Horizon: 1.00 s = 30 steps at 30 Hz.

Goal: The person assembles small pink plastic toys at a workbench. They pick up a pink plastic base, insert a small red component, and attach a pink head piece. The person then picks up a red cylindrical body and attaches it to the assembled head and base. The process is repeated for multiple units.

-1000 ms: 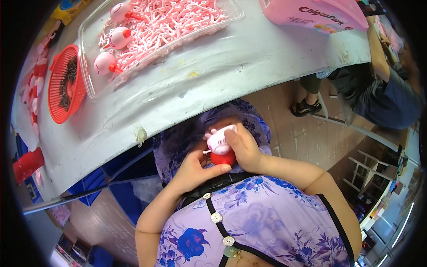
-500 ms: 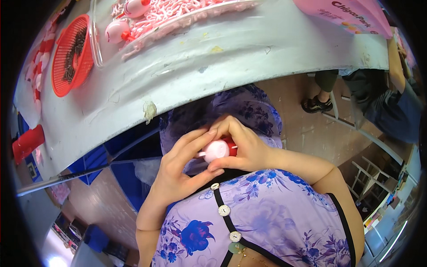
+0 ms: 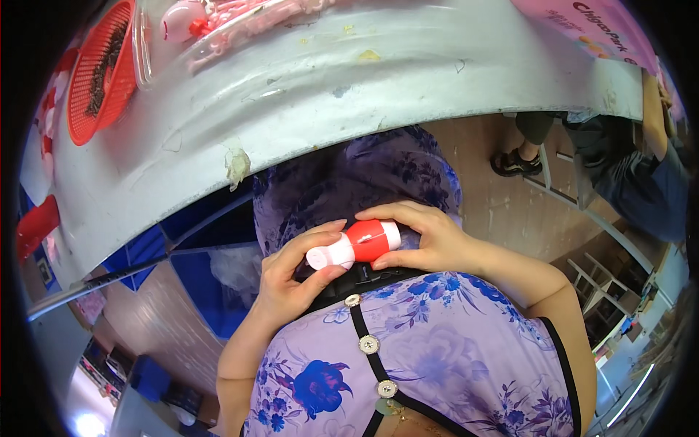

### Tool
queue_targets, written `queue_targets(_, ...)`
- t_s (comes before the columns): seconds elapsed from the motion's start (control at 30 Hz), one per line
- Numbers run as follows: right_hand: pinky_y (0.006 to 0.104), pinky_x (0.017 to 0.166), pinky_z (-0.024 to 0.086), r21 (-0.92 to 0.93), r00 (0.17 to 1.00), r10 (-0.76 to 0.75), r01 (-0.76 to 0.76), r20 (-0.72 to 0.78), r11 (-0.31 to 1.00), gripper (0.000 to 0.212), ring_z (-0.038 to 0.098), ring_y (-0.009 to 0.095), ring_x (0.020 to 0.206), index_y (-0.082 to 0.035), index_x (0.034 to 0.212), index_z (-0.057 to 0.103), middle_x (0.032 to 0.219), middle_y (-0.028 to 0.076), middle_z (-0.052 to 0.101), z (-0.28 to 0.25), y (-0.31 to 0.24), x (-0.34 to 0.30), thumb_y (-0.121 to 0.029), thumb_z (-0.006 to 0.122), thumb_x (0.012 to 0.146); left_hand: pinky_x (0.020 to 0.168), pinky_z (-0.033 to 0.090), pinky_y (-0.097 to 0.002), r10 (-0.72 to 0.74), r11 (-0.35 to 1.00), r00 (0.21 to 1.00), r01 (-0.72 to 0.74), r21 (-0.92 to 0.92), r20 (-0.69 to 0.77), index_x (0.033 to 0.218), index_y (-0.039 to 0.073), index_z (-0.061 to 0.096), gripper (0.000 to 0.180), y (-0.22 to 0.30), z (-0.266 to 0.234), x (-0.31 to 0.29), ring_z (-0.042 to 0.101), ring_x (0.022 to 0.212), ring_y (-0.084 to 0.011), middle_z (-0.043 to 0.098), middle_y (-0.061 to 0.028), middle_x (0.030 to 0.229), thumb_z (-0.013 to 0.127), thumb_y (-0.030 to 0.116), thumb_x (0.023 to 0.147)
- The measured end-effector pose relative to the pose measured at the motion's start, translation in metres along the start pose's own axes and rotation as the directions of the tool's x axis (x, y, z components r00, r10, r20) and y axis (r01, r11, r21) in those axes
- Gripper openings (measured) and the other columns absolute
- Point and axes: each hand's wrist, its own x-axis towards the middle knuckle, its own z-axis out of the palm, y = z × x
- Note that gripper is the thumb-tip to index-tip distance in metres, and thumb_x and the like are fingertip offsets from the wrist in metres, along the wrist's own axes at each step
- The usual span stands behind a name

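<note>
Over my lap, both hands hold a small pink-and-red plastic toy figure [image 3: 369, 241] lying nearly sideways. My left hand [image 3: 290, 275] pinches its pale pink end between thumb and fingers. Around the red body and the pink far end, the thumb and fingers of my right hand [image 3: 431, 237] are closed. The figure's underside is hidden. On the table lies a clear plastic tray [image 3: 143, 54] with many small pink parts [image 3: 240, 28] and a similar pink-and-red piece [image 3: 184, 22], partly cut off by the upper edge.
The white-covered table [image 3: 408, 84] curves in front of me. A red mesh basket [image 3: 124, 93] with small dark metal pieces stands at the left. A pink bag [image 3: 608, 36] lies at the far right. Blue bins [image 3: 204, 288] stand below; another person's shoe [image 3: 515, 164] shows at right.
The toy figure has turned from end-on to sideways, so its red body now shows. My right hand has shifted right and my hands are farther apart. The view has moved slightly.
</note>
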Motion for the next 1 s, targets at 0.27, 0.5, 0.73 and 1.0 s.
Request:
queue_targets(0.27, 0.0363, 0.088, 0.048, -0.094, 0.981, -0.189, 0.185, -0.036, 0.978, 0.061, 0.060, 0.029, 0.104, -0.002, 0.121, 0.056, 0.115, 0.015, 0.061, 0.016, 0.009, -0.002, -0.027, 0.079, 0.071, 0.074, 0.054, -0.0355, 0.113, 0.875, 0.982, -0.170, 0.454, 0.148, 0.099, -0.002, 0.062, 0.037, 0.031, 0.002, 0.019, 0.066, 0.083, -0.0319, 0.066, -0.0174, 0.095, 0.078, 0.016, 0.071)
queue_targets(0.5, 0.0368, 0.089, 0.047, -0.013, 0.995, -0.091, 0.091, -0.038, 0.996, 0.059, 0.059, 0.030, 0.106, -0.002, 0.121, 0.056, 0.117, 0.014, 0.059, 0.024, 0.013, -0.010, -0.026, 0.079, 0.072, 0.070, 0.053, -0.0362, 0.137, 0.906, 0.970, -0.204, 0.370, 0.200, 0.093, -0.002, 0.062, 0.028, 0.014, 0.006, 0.023, 0.065, 0.078, -0.0313, 0.065, -0.0172, 0.088, 0.076, 0.013, 0.073)
queue_targets(0.73, 0.0367, 0.090, 0.047, -0.036, 0.991, -0.114, 0.112, -0.067, 0.993, 0.063, 0.058, 0.030, 0.108, -0.002, 0.124, 0.054, 0.118, 0.015, 0.058, 0.021, 0.013, -0.011, -0.024, 0.080, 0.072, 0.074, 0.053, -0.0338, 0.085, 0.931, 0.975, -0.152, 0.333, 0.208, 0.098, -0.002, 0.062, 0.035, 0.022, 0.005, 0.026, 0.067, 0.086, -0.0296, 0.066, -0.0171, 0.096, 0.078, 0.012, 0.070)
queue_targets(1.0, 0.0361, 0.090, 0.047, -0.016, 0.992, -0.114, 0.113, -0.044, 0.993, 0.062, 0.058, 0.030, 0.107, -0.002, 0.124, 0.054, 0.118, 0.015, 0.059, 0.020, 0.017, -0.007, -0.027, 0.079, 0.073, 0.075, 0.053, -0.0344, 0.065, 0.930, 0.972, -0.141, 0.339, 0.226, 0.101, -0.001, 0.062, 0.037, 0.020, 0.002, 0.026, 0.066, 0.087, -0.0305, 0.066, -0.0175, 0.100, 0.078, 0.013, 0.071)
